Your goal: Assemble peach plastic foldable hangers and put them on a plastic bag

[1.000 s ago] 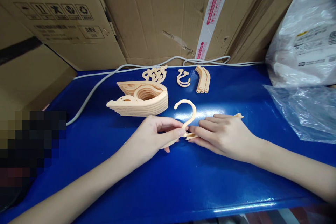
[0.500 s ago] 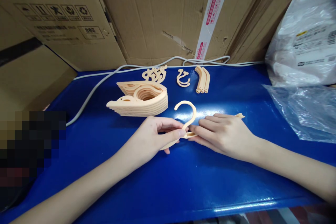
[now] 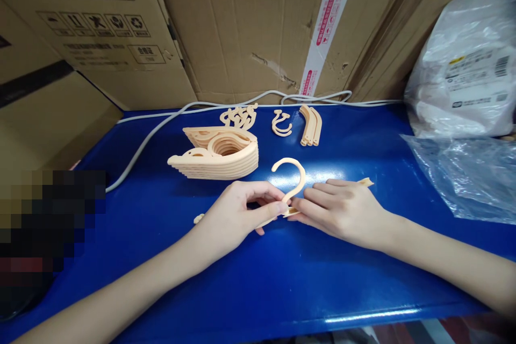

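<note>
We log a cardboard box point(image 3: 250, 27) beyond our fingers point(image 3: 312, 208), contents hidden; labelled plastic bag point(image 3: 463, 75) off to their right, contents unclear. Right hand point(image 3: 346, 210) grips a hanger arm point(image 3: 366, 182); left hand point(image 3: 236, 212) pinches a hook point(image 3: 303, 174) by its base, just beside right fingers.

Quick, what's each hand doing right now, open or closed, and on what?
Left hand: closed, pinching the base of a cream hook.
Right hand: closed, holding a slim cream piece.

Likely workshop: cartons point(image 3: 250, 27), stacked hanger parts point(image 3: 226, 167).
</note>
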{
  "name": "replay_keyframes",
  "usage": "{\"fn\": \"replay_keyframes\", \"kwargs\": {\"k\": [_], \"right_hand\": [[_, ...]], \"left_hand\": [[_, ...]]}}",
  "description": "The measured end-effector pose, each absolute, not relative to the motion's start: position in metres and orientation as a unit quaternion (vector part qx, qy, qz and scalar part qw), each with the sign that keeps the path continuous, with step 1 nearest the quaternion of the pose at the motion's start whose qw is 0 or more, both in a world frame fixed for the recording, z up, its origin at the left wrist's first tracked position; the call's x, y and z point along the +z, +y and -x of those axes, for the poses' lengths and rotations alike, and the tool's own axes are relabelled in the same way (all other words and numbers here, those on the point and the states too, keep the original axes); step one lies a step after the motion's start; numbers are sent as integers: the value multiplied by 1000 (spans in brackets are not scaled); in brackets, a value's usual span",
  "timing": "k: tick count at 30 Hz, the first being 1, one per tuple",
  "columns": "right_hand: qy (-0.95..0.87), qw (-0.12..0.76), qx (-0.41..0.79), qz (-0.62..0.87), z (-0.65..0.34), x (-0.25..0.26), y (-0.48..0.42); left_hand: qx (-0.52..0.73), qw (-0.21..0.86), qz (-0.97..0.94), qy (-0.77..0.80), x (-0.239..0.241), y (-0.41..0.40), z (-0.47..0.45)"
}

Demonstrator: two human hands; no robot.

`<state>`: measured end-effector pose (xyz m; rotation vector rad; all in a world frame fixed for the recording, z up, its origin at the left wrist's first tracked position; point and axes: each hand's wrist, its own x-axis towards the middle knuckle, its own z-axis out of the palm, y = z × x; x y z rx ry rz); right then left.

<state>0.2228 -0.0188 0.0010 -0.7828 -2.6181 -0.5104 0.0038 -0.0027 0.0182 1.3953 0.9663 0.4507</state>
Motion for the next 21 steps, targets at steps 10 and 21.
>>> {"fn": "replay_keyframes", "kwargs": {"k": [10, 21], "right_hand": [[-926, 180, -182, 277, -223, 0, -21], [-926, 177, -158, 294, -221, 1, -24]], "left_hand": [[228, 614, -633, 412, 18, -6, -5], [250, 596, -634, 424, 13, -6, -6]]}}
